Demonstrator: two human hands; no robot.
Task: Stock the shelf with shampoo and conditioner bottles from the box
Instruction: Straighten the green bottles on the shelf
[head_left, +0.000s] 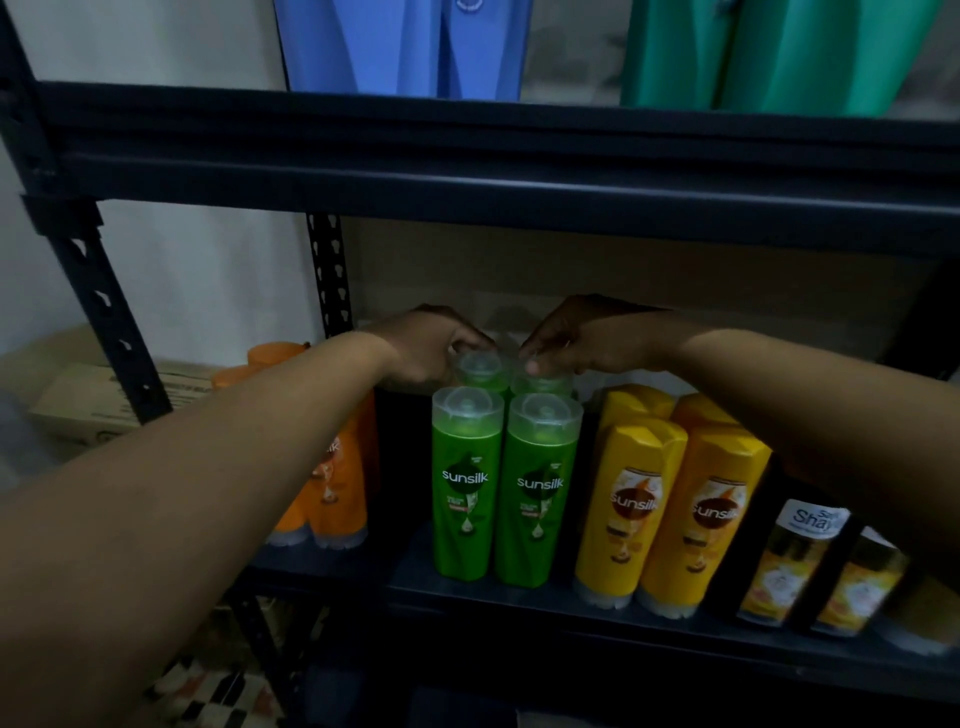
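Gripping: two rear green bottles (480, 370) are pinched at their caps by left hand (423, 345) and right hand (576, 340), fingers curled.
Handling: rigid, smooth plastic, judged moderately heavy.
Hold: the body is judged safer than the cap.

Blue garment (400, 47) and green garment (769, 52) (perhaps hanging) above.

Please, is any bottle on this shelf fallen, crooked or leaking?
Nothing stands out. The green bottles, yellow bottles and orange bottles stand upright in rows; no spill shows. Both hands hold the back green caps.
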